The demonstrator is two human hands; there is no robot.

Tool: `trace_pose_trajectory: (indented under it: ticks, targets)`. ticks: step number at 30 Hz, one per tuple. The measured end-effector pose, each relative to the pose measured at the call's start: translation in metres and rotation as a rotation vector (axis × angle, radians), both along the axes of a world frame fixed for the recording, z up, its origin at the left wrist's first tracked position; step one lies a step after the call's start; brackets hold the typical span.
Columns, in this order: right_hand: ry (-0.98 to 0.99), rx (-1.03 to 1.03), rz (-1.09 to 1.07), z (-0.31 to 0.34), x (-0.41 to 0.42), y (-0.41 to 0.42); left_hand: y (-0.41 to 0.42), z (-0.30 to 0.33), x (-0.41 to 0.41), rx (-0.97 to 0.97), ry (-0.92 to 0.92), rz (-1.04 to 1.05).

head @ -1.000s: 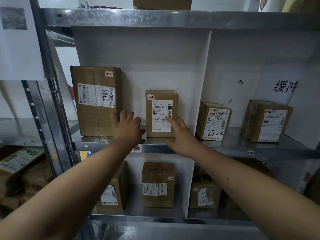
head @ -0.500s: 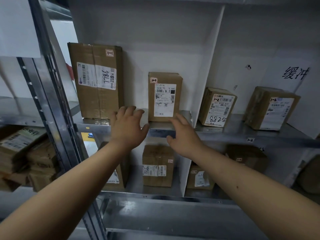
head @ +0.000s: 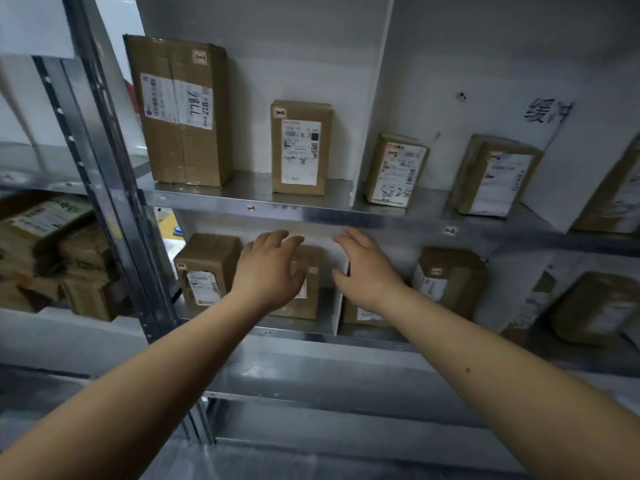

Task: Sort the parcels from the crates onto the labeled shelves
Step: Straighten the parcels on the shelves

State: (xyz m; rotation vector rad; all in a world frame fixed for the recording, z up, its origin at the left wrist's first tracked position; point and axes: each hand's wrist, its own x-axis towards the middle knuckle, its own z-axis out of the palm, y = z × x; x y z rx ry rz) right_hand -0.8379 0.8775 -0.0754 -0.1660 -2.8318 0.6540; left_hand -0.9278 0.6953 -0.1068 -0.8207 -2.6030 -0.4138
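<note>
Metal shelving [head: 301, 213] with white back panels fills the head view, split by a white upright divider [head: 372, 98] into compartments. On the upper shelf's left compartment a tall cardboard parcel [head: 180, 112] marked with handwritten digits stands upright at the left, and a smaller upright parcel [head: 300, 147] with a white shipping label stands to its right, apart from it and near the divider. Right of the divider, two more labelled parcels lean back: one with handwritten numbers [head: 394, 170] just beside the divider and another [head: 493, 180] further right, below black handwriting on the wall. Small tags sit on the shelf's front edge. On the lower shelf a short parcel [head: 207, 268] stands at the left, and another parcel [head: 310, 282] beside it is partly hidden by the left hand [head: 268, 268]. That hand hovers in front of the lower compartment with fingers loosely spread, holding nothing. The right hand [head: 363, 268] is likewise relaxed and empty, its fingers reaching up toward the underside of the upper shelf's edge; whether they touch it is unclear. More parcels [head: 450, 282] sit lower right, and a pile of boxes [head: 52, 251] lies beyond the steel post [head: 104, 168] at left.
</note>
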Motion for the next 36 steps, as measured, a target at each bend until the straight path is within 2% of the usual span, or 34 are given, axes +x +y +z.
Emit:
trace_pose_trajectory:
  ticks: [11,16,23,29,36]
  targets:
    - [-0.093,0.028,-0.319,-0.007,0.224,0.131,0.162,0.006,0.185,-0.035,-0.082,-0.339]
    - [-0.043,0.043,-0.432,0.001,0.325,0.173,0.223,0.006,0.262,-0.118,0.006,-0.486]
    - [-0.035,0.050,-0.584,0.006,0.434,0.202,0.272,0.013,0.337,-0.128,0.014,-0.616]
    - [-0.005,0.050,-0.609,0.005,0.467,0.214,0.279,0.022,0.358,-0.086,0.012,-0.603]
    - [0.045,0.013,-0.447,0.002,0.410,0.195,0.220,0.034,0.329,-0.043,0.058,-0.404]
